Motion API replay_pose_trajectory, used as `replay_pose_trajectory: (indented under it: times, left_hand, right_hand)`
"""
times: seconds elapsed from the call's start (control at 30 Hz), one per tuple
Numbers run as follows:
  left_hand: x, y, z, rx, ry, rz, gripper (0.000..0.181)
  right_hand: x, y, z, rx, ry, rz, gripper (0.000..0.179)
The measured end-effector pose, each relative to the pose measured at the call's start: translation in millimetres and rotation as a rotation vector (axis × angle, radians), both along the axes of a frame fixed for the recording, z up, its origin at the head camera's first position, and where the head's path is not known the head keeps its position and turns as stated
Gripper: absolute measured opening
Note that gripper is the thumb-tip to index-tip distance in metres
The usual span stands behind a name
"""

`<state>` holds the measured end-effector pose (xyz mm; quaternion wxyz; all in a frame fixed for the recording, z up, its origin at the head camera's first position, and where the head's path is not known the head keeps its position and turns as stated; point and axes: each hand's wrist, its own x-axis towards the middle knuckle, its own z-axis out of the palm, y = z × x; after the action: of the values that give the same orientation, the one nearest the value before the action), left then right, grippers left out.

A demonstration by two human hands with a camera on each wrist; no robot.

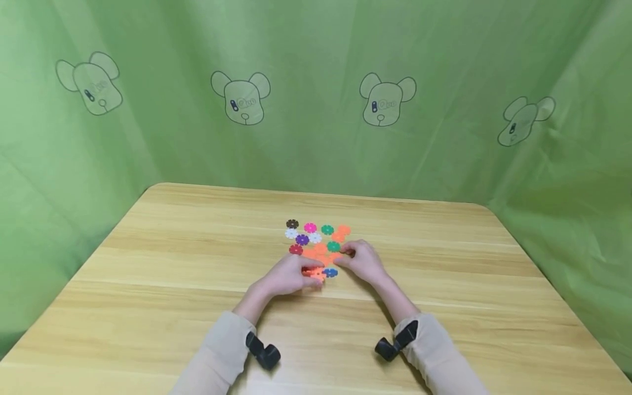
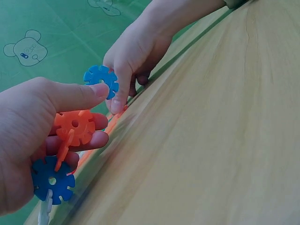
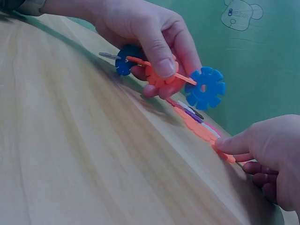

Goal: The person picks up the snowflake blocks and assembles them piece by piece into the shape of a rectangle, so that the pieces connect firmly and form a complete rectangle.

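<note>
The discs [image 3: 214, 93] look like smooth plastic. The surface [image 1: 197, 247] shows smooth wood grain with a soft sheen. The curtain [image 1: 316, 159] is creased, faintly glossy; the sleeves [image 1: 212, 351] are matt cloth.

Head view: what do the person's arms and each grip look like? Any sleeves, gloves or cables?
The left sleeve and right sleeve are plain pale beige. Near each cuff sits a black strap with a small, rounded black camera. The left grip and right grip are ungloved. No cables show.
</note>
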<state>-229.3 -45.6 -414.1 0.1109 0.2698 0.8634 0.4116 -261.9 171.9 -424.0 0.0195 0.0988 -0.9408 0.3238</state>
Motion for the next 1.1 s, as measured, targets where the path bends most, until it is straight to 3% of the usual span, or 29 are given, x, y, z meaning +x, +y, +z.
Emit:
replay_pose_trajectory:
  times: [0.17,0.47,0.7,1.1]
  left_hand:
    - [-0.8,-0.8,1.8,0.005,0.002,0.001,0.045]
    - [-0.7,-1.0,0.8,-0.009,0.018,0.003,0.045]
    - [-0.6,-1.1,-0.2,-0.021,0.036,0.002,0.045]
    - [-0.7,-0.7,-0.7,-0.028,0.035,0.0,0.046]
  right_hand:
    - [0.7,-4.0,3.9,0.041,-0.014,-0.006,0.031]
    - [3.9,-4.9,5.7,0.001,-0.064,0.022,0.013]
    - [4.8,-5.2,6.5,-0.003,-0.075,0.028,0.024]
    - [5.4,-2.4,9.1,-0.02,-0.139,0.08,0.025]
